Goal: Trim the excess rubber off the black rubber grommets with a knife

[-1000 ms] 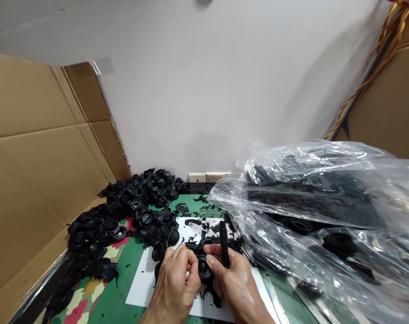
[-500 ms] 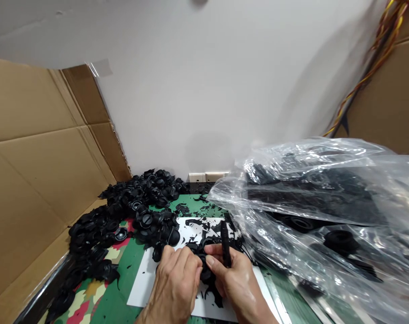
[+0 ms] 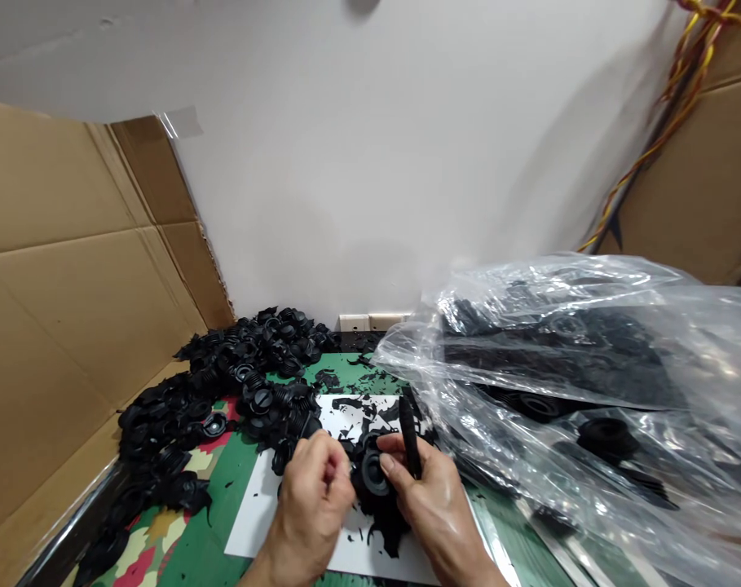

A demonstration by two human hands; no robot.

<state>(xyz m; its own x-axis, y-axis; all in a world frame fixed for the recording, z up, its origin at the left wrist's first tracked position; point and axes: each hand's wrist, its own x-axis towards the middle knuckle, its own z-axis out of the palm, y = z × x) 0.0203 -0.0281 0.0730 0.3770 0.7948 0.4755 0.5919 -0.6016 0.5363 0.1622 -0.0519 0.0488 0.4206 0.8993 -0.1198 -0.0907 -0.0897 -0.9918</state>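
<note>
My right hand (image 3: 428, 489) pinches a round black rubber part (image 3: 376, 474) with a ring-shaped face, thumb and fingers at its right side. A slim black pen-like tool (image 3: 409, 436) is tucked in the same hand and points up past the index finger. Left of the part, my left hand (image 3: 318, 493) is closed with curled fingers, apart from it. Whatever those fingers may hold is hidden. Under both hands lies a white sheet (image 3: 253, 514), strewn with black rubber scraps (image 3: 387, 530).
A heap of black ribbed rubber parts (image 3: 263, 399) spreads along the left and back. Cardboard (image 3: 58, 285) stands at the left. On the right, a clear plastic bag (image 3: 566, 367) holds more black parts. The green work surface (image 3: 223, 489) shows around the sheet.
My left hand has come away from the rubber part, and its wrist has turned so the curled fingers show. My right hand still holds the part, whose round face is now exposed.
</note>
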